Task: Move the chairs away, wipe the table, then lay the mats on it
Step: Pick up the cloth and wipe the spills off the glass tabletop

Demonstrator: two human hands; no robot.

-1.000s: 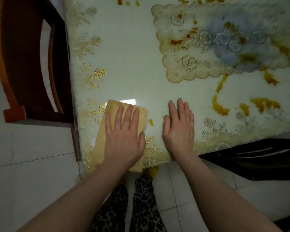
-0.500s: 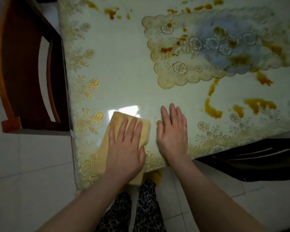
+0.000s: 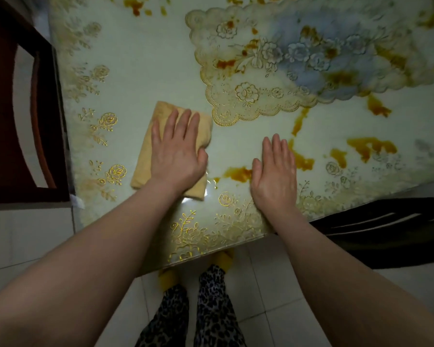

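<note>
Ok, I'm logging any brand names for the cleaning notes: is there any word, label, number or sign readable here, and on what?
None: no readable text in this view.
The table cover carries only gold rose prints and a blue flower panel, no lettering.
The yellow cloth under the left hand shows no tag or logo.
The dark chairs and the floor tiles bear no marks that I can read.

The left hand (image 3: pixel 177 151) covers the middle of the folded yellow cloth (image 3: pixel 145 156). The wooden chair (image 3: pixel 18 116) is cut off by the left edge, and the table (image 3: pixel 140 58) by the top and right edges. A brown stain (image 3: pixel 237 173) runs partly under the right hand (image 3: pixel 274 174). A dark object (image 3: pixel 386 231) beyond the table's near edge is too dim to identify.
</note>
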